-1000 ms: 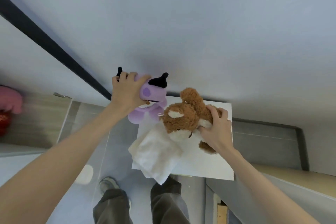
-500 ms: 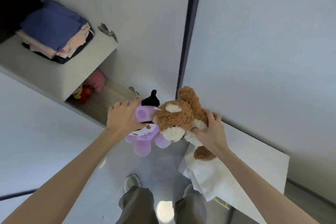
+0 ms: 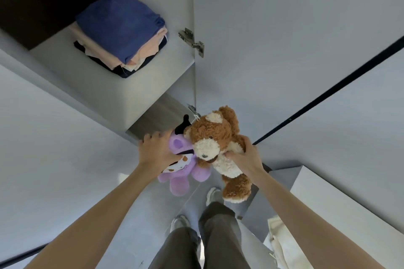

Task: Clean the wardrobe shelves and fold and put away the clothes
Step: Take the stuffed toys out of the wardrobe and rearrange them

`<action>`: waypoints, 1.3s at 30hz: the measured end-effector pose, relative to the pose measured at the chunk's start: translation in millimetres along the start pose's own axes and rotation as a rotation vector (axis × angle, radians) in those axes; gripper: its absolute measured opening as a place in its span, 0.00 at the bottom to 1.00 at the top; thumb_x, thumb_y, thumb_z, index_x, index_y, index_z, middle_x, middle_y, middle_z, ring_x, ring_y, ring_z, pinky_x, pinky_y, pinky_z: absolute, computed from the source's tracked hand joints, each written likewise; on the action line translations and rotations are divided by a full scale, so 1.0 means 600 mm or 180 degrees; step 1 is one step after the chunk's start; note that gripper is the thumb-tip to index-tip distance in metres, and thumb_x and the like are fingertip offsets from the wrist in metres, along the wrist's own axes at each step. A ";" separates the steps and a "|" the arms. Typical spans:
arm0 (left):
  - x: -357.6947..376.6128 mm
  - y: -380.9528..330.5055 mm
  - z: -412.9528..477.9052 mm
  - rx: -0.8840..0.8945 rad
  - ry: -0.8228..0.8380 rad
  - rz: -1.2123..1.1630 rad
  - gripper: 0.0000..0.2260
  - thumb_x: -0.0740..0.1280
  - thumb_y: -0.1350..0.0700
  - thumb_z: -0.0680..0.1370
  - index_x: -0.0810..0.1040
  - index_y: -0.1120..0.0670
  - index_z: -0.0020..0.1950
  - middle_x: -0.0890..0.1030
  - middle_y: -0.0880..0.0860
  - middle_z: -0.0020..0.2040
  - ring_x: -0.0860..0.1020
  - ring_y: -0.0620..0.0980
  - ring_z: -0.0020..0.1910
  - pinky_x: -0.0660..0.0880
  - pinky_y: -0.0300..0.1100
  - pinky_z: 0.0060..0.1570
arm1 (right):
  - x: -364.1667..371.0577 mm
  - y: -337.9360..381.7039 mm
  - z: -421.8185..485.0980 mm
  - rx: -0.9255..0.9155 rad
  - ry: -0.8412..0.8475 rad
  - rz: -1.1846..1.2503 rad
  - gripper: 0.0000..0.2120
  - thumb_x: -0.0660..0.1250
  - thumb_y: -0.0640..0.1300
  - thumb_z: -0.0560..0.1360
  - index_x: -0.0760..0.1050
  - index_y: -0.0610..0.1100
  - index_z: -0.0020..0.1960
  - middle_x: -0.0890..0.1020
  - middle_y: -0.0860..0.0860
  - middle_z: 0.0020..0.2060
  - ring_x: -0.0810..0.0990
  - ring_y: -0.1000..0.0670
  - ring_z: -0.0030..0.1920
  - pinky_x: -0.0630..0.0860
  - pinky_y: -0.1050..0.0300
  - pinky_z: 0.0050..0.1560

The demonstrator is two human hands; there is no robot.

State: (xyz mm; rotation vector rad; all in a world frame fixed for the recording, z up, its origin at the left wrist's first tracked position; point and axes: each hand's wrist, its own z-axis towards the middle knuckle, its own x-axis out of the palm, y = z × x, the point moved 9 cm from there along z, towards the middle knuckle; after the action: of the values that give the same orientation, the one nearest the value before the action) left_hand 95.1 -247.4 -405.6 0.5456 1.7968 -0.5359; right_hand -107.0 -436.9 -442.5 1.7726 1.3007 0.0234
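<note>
Left grip (image 3: 156, 153) wraps purple plush (image 3: 183, 172); right grip (image 3: 247, 159) clasps brown teddy bear (image 3: 215, 135) round belly. We hold both toys pressed together, just near of lower shelf (image 3: 159, 113). Folded clothes (image 3: 120, 28) sit stacked on upper shelf (image 3: 153, 76), far left. Risk, we judge: crowded toys could slip to floor (image 3: 153, 209); teddy could snag door hinge (image 3: 192, 108) going in.

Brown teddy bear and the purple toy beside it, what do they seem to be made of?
The brown teddy bear looks like curly matte plush: its pile is nubbly and tufted, cream on the muzzle. The purple plush toy seems a smoother, short-pile fleece, with an even, dull surface. Fibre type cannot be told.
</note>
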 end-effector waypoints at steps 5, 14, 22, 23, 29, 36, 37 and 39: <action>0.070 0.008 0.092 -0.0219 0.0105 -0.0140 0.37 0.68 0.27 0.62 0.71 0.46 0.65 0.81 0.52 0.52 0.78 0.58 0.52 0.73 0.46 0.50 | 0.068 0.003 0.123 0.0221 0.0368 0.0005 0.33 0.72 0.50 0.68 0.64 0.57 0.70 0.71 0.45 0.63 0.73 0.42 0.61 0.74 0.44 0.61; 0.261 0.082 0.273 -0.0957 0.0149 -0.0426 0.36 0.66 0.25 0.60 0.70 0.41 0.63 0.82 0.50 0.53 0.79 0.58 0.53 0.74 0.48 0.53 | 0.213 -0.024 0.379 0.0317 0.0599 0.0495 0.30 0.72 0.44 0.69 0.66 0.54 0.68 0.78 0.47 0.57 0.78 0.44 0.54 0.78 0.44 0.56; 0.426 0.203 0.438 -0.1472 0.0077 -0.0501 0.38 0.72 0.31 0.62 0.67 0.44 0.68 0.73 0.56 0.62 0.67 0.61 0.63 0.67 0.66 0.60 | 0.418 -0.043 0.614 -0.0036 0.0654 0.0425 0.42 0.66 0.62 0.56 0.63 0.61 0.69 0.75 0.46 0.64 0.76 0.41 0.60 0.75 0.40 0.61; 0.445 0.220 0.462 -0.1485 0.0009 -0.0444 0.39 0.71 0.31 0.62 0.66 0.44 0.69 0.73 0.56 0.62 0.66 0.61 0.63 0.67 0.67 0.60 | 0.443 -0.038 0.636 -0.0094 0.0632 0.0413 0.41 0.67 0.62 0.58 0.62 0.60 0.70 0.73 0.45 0.66 0.76 0.40 0.62 0.74 0.40 0.63; 0.511 0.312 0.586 -0.1691 -0.0336 -0.0492 0.33 0.72 0.37 0.67 0.67 0.45 0.68 0.75 0.57 0.60 0.67 0.62 0.64 0.64 0.69 0.63 | 0.577 -0.002 0.779 -0.0529 0.0575 0.0513 0.36 0.69 0.55 0.70 0.58 0.58 0.74 0.65 0.43 0.71 0.69 0.37 0.68 0.68 0.41 0.68; 0.591 0.435 0.697 -0.1804 -0.0241 -0.0985 0.38 0.67 0.34 0.60 0.64 0.43 0.68 0.75 0.54 0.62 0.73 0.59 0.60 0.72 0.59 0.58 | 0.692 0.031 0.900 -0.0940 0.0625 0.0445 0.31 0.66 0.55 0.74 0.58 0.57 0.74 0.63 0.41 0.70 0.69 0.36 0.66 0.68 0.50 0.63; 0.595 0.455 0.707 -0.1887 -0.0273 -0.0951 0.39 0.65 0.33 0.58 0.63 0.41 0.68 0.75 0.53 0.62 0.74 0.59 0.60 0.72 0.60 0.58 | 0.704 0.035 0.911 -0.0989 0.0617 0.0500 0.31 0.66 0.54 0.75 0.58 0.57 0.74 0.64 0.41 0.69 0.70 0.36 0.65 0.69 0.51 0.60; 0.581 0.475 0.721 -0.1948 -0.0378 -0.0806 0.34 0.67 0.35 0.61 0.65 0.42 0.66 0.74 0.51 0.62 0.74 0.58 0.60 0.72 0.58 0.58 | 0.723 0.046 0.926 -0.1122 0.0592 0.0594 0.30 0.66 0.53 0.75 0.59 0.57 0.74 0.65 0.41 0.68 0.72 0.37 0.63 0.70 0.52 0.58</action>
State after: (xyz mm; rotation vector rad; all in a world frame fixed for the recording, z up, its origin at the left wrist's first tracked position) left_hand 499.5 -250.5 -881.2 -0.1326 1.8070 -0.1586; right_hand 380.1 -462.4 -952.3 1.6056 1.1704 0.5029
